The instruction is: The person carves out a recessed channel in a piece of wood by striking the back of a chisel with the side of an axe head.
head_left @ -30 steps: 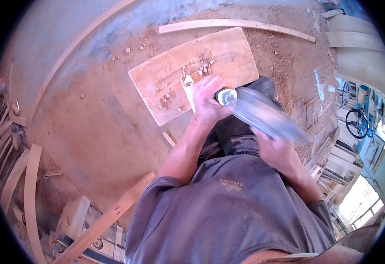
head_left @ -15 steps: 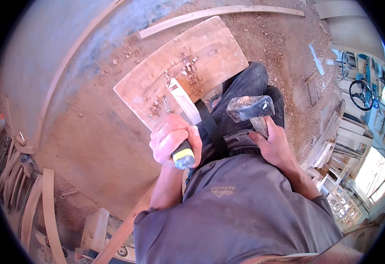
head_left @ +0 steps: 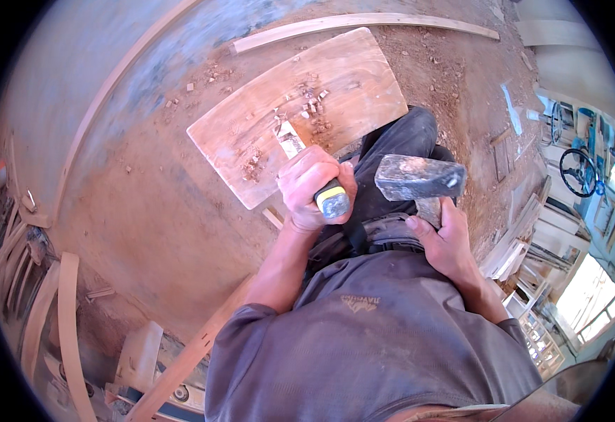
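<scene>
My left hand (head_left: pixel 306 184) is wrapped round what looks like a chisel (head_left: pixel 332 200), its black and yellow handle end pointing up at me. The blade is hidden below my fist. Beyond the fist shows the notched end of a pale wooden piece (head_left: pixel 290 139), lying on a wide wooden board (head_left: pixel 353 63); my hand covers the rest. In my right hand (head_left: pixel 445 240) is a hammer (head_left: pixel 420 177), gripped by its handle close under the heavy, worn head. The head is held up to the right of the chisel, apart from it.
Small wood chips (head_left: pixel 313 105) lie scattered on the board by the notched end. Long curved wooden strips (head_left: pixel 364 21) rest on the dusty ground beyond and to the left. A wooden beam (head_left: pixel 195 352) runs past my left side. Stacked boards (head_left: pixel 522 232) and machines with handwheels (head_left: pixel 578 172) stand at right.
My left hand with the chisel has moved right and slightly away from me, over the wooden piece. The hammer has shifted right and looks larger, nearer the camera. The whole view has shifted slightly.
</scene>
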The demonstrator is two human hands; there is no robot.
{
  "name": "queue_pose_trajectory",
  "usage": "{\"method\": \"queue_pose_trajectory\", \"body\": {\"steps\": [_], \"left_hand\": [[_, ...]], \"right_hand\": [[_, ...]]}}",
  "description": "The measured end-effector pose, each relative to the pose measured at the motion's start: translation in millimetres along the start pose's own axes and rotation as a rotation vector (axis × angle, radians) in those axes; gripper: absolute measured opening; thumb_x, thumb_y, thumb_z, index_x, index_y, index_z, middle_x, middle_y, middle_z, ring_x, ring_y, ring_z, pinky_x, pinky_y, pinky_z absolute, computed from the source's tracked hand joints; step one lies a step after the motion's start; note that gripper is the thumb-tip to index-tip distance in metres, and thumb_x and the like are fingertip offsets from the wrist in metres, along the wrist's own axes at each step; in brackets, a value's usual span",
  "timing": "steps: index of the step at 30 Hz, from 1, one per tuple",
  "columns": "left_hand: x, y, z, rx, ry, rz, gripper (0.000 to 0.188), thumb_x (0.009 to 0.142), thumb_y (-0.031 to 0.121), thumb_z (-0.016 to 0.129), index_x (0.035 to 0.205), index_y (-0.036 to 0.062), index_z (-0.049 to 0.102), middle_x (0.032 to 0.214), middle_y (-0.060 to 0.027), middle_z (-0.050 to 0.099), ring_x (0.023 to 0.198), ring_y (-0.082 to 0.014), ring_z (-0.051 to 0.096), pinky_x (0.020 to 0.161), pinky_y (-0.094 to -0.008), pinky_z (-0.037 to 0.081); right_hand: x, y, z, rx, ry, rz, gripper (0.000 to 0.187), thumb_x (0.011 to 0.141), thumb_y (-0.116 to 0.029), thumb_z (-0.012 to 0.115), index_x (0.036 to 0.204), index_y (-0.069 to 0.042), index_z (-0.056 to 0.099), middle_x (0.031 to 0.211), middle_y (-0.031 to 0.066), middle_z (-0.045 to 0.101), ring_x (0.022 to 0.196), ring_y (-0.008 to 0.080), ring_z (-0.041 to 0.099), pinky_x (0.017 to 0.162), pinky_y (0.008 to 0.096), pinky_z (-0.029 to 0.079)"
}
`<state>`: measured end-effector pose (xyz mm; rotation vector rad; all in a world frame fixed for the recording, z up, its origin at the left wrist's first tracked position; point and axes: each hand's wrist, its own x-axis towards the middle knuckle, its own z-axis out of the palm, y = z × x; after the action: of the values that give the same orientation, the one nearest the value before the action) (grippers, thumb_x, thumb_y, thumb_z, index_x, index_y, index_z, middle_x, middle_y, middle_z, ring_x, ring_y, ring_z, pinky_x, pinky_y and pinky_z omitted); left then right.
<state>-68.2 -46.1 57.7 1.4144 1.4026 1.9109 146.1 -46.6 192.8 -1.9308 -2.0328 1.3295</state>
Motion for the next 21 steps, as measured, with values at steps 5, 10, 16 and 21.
{"method": "queue_pose_trajectory", "body": {"steps": [5,10,16,21], "left_hand": [[5.2,-2.5,14.5,0.052,-0.102,0.02,0.023,0.062,-0.001,0.074,0.064,0.0088,0.053,0.06,-0.0083,0.05,0.05,-0.0272,0.054,0.047,-0.038,0.043],[1.8,-7.8,13.4,0.065,-0.085,0.018,0.024,0.065,-0.001,0.074,0.065,0.0084,0.051,0.059,-0.0086,0.048,0.049,-0.0276,0.052,0.047,-0.0384,0.042],[-0.2,-5.5,-2.5,-0.005,-0.013,0.021,0.023,0.067,-0.005,0.071,0.065,0.007,0.051,0.06,-0.0087,0.05,0.049,-0.0261,0.052,0.047,-0.0355,0.042],[9.5,-1.0,3.5,0.12,-0.002,0.005,0.021,0.067,-0.006,0.072,0.069,0.0056,0.055,0.061,-0.0103,0.056,0.05,-0.0238,0.057,0.048,-0.0315,0.044]], "right_hand": [[-9.2,1.9,1.6,0.124,0.181,-0.386,0.024,0.093,-0.019,0.074,0.1,0.001,0.062,0.083,0.0036,0.065,0.074,0.0143,0.06,0.068,0.0318,0.049],[12.1,-3.2,0.8,-0.281,0.019,-0.573,0.023,0.086,-0.01,0.076,0.101,-0.001,0.061,0.089,0.0131,0.066,0.076,0.0318,0.069,0.068,0.0414,0.055],[16.4,-24.7,0.1,-0.186,0.029,-0.499,0.023,0.084,-0.009,0.076,0.101,0.001,0.065,0.09,0.0158,0.067,0.078,0.0354,0.069,0.066,0.0418,0.053],[-2.2,-4.7,-21.9,-0.001,-0.22,-0.349,0.035,0.085,-0.01,0.075,0.115,0.0,0.062,0.098,0.0169,0.072,0.09,0.0334,0.07,0.079,0.042,0.053]]}}
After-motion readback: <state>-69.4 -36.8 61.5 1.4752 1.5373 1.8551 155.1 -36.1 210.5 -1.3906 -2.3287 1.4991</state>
